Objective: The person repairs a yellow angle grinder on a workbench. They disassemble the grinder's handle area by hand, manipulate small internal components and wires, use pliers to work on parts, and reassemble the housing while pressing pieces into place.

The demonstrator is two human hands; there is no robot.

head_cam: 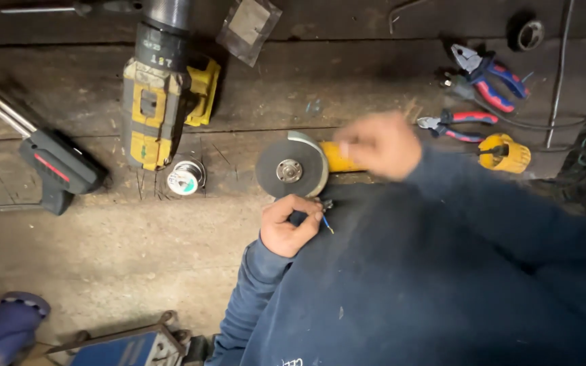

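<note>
Two hands are busy at the edge of a scarred wooden surface point(103, 237). The left hand point(289, 227) is curled nearly shut, thumb and fingertips pinching a small dark part with thin blue wires point(327, 213) sticking out, just below the grinder's disc. The right hand point(381, 144) is blurred; it rests over the yellow body of an angle grinder point(300, 166), and I cannot tell how tightly it grips. That grinder lies on its side near the middle of the surface, its grey disc facing up.

Left of it, a small spool of solder point(186, 177) sits just beside a yellow and black cordless drill point(161, 102), which lies flat. Further left lies a black gas torch point(52, 159) with two metal tubes. To the right, two pairs of red-and-blue pliers point(486, 81) lie near a yellow hole saw point(505, 152). A clear plastic bag point(249, 27) holding something flat and pale sits at the top, near the drill.
</note>
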